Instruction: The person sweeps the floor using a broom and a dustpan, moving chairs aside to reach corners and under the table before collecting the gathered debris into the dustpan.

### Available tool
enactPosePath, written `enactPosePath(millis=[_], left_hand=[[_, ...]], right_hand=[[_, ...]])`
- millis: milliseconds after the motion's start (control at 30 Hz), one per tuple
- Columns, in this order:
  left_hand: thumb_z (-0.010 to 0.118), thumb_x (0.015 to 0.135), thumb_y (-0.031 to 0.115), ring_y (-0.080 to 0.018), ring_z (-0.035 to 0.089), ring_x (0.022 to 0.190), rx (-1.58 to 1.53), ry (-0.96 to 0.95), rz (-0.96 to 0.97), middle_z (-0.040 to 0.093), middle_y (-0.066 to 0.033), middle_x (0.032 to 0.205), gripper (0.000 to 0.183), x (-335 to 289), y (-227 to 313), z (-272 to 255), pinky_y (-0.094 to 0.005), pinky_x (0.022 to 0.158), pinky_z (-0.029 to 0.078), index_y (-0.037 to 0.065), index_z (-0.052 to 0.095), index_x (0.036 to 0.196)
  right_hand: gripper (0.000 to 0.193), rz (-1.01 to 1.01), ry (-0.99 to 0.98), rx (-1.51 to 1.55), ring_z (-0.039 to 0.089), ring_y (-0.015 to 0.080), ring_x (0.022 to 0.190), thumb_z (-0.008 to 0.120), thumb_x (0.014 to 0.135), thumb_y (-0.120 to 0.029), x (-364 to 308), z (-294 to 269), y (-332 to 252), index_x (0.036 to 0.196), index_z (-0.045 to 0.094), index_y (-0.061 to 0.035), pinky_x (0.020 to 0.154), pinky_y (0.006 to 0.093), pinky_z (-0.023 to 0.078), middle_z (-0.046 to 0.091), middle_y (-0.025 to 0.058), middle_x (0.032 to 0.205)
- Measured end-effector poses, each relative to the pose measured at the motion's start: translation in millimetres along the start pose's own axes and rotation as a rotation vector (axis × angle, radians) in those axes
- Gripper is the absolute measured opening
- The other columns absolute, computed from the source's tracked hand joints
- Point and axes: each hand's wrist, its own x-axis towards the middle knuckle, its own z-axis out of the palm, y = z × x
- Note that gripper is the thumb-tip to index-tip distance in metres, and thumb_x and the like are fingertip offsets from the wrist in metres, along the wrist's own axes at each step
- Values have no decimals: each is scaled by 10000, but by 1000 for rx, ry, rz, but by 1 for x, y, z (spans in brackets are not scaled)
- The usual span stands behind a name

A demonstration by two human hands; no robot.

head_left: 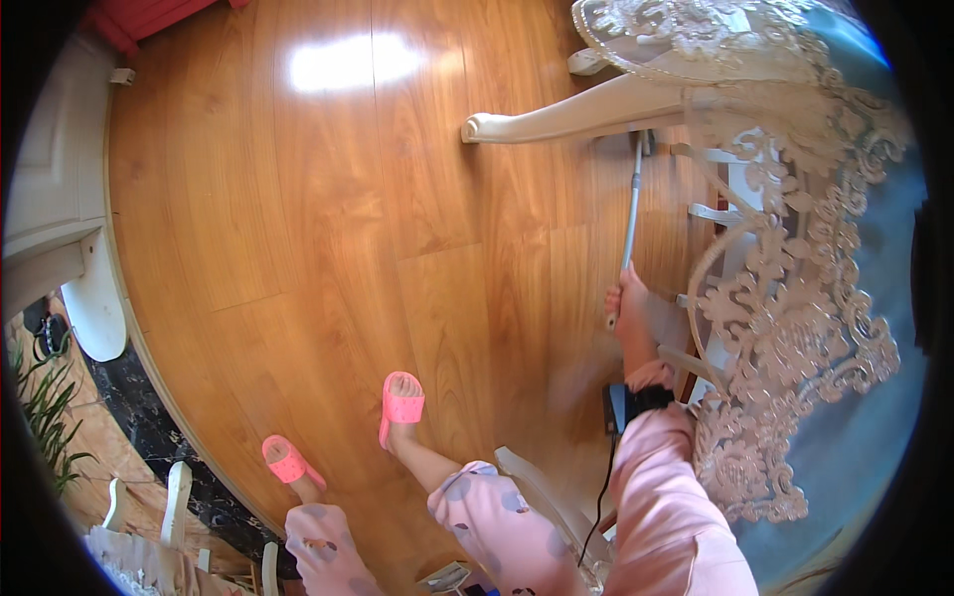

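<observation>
The right hand (628, 298) is closing around the near end of a long pale mop handle (632, 204), fingers wrapped fully round the shaft with no gap showing. The handle is running away from the hand, up and slightly right, toward the underside of the table, where its far end is slipping behind the curved white table leg (566, 117); the head at that end is probably hidden there, though the lace tablecloth (795, 248) is blocking the view. The left hand is not showing anywhere.

To work well here, the person is best keeping the shaft low and pushing it straight along the wooden floor (328, 219), steering clear of the table leg and the hanging lace. Feet in pink slippers (401, 402) are standing well back, which is giving room for a long, even stroke.
</observation>
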Motion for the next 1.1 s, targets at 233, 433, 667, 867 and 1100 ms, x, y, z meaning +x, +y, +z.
enactPosePath(millis=[233, 433, 667, 867, 1100], left_hand=[[464, 994, 137, -260, 572, 1120, -39, 41, 135, 593, -174, 1237, 354, -18, -19, -24, -344, 945, 444, 21, 514, 1324], [469, 981, 109, -283, 562, 1142, -76, 86, 222, 592, -183, 1239, 331, -41, -36, -55, -347, 973, 423, -13, 540, 1281], [492, 979, 154, -312, 557, 1130, -60, 162, 305, 603, -194, 1216, 338, -61, -69, -93, -360, 981, 408, -57, 552, 1236], [485, 971, 121, -302, 560, 1139, -24, 153, 429, 608, -188, 1210, 322, -86, -90, -119, -362, 981, 410, -44, 557, 1239], [502, 959, 89, -325, 590, 1067, 40, 212, 537, 628, -203, 1139, 271, -127, -97, -148, -373, 924, 445, -34, 594, 1183]], right_hand=[[208, 84, -35, -135, 343, 75, 388, 487, 986, -365, -131, -33, 57, 1003, 559, -171, 339, 239, 276, 380, -24, 549], [434, 136, -98, -215, 299, 46, 409, 463, 1002, -328, -231, -57, 94, 1428, 384, -310, 362, 206, 252, 369, -49, 575], [446, 19, -142, -419, 334, 39, 435, 463, 996, -246, -342, -105, 126, 1438, 410, -228, 380, 212, 285, 390, -57, 579], [478, -36, -251, -590, 379, 48, 452, 474, 986, -250, -480, -165, 180, 1451, 388, -180, 380, 226, 299, 395, -58, 585], [476, 546, -346, -93, 330, 76, 415, 488, 991, -213, -631, -183, 109, 1452, 377, -256, 374, 223, 283, 400, -25, 578]])
